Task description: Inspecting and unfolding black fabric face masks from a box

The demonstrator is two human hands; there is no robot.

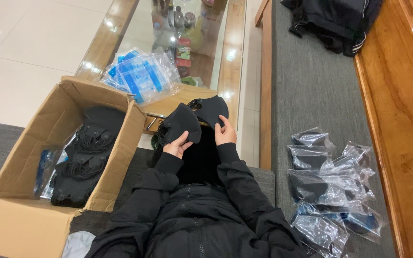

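Both hands work close together over the lap, each gripping a black face mask. At far left, an open cardboard box (48,157) sits on the grey cushion, its flaps spread wide; inside lies a heap of loose black masks (84,157) with tangled ear loops, and a bit of clear blue-tinted wrapping shows against the box's left wall. Beyond the box, on the glass-topped bench (106,40) with its wooden frame, rests a pile of clear packets with blue printing (142,76). Bottles and small items show through the glass farther back, too blurred to tell apart.

Moving toward the middle, the left hand (178,145) is closed on the lower edge of a folded black mask (182,123), thumb on top and fingers beneath. Just beside it, the right hand (225,134) pinches the edge of a second black mask (209,109), which stands behind and slightly above the first; the two masks overlap. Both are held in the air, above the knees and in front of the bench's near edge. Black jacket sleeves run down from the wrists.

To the right, a long grey seat cushion (311,86) carries a cluster of bagged masks (331,186) in clear plastic, lying loosely overlapped. A dark garment (331,21) is bunched at the cushion's far end. A polished wooden armrest (402,119) borders the right edge.
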